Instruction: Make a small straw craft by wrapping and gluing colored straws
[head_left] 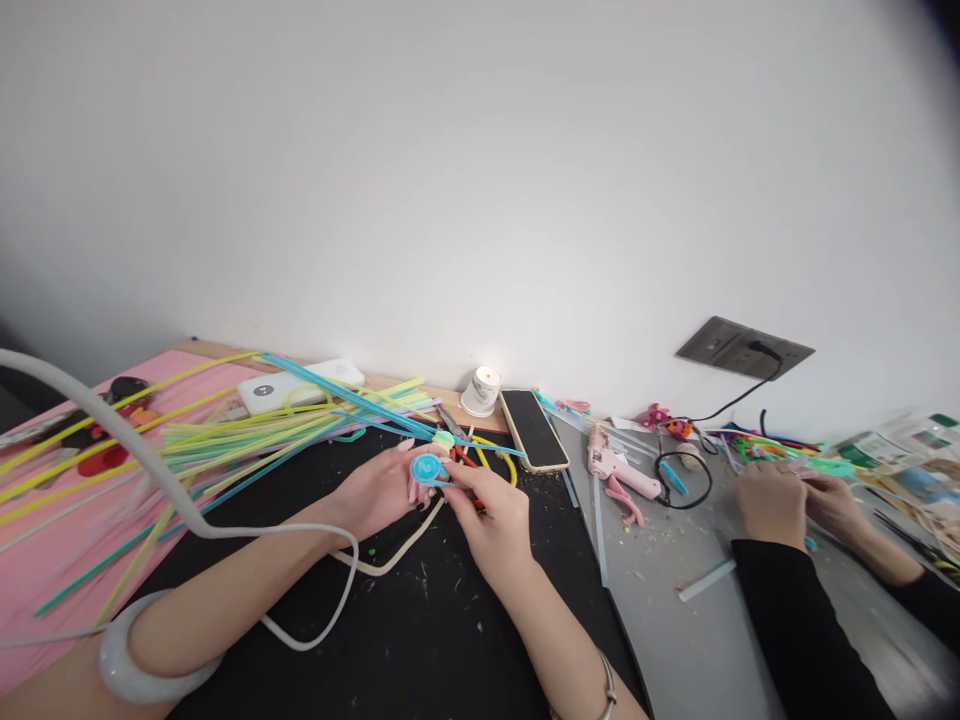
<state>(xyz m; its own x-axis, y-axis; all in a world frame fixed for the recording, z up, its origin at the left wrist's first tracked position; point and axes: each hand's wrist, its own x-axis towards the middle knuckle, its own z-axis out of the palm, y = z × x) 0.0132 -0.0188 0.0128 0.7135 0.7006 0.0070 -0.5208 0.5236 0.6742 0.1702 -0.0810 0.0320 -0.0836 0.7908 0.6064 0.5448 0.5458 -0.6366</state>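
Just in front of the curled fingers of the left hand (380, 488), whose grip cannot be told, a blue spiral coil (427, 469) is pinched by the right hand (496, 520), winding seemingly being done and steady fingertip tension called for.

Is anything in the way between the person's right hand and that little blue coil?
Nothing visible: the right hand has its fingers at the blue coil, and the left hand is cupped beside it.

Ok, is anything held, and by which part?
A blue coil, pinched at its edge by the right hand; the left hand is at its other side, its grip unclear.
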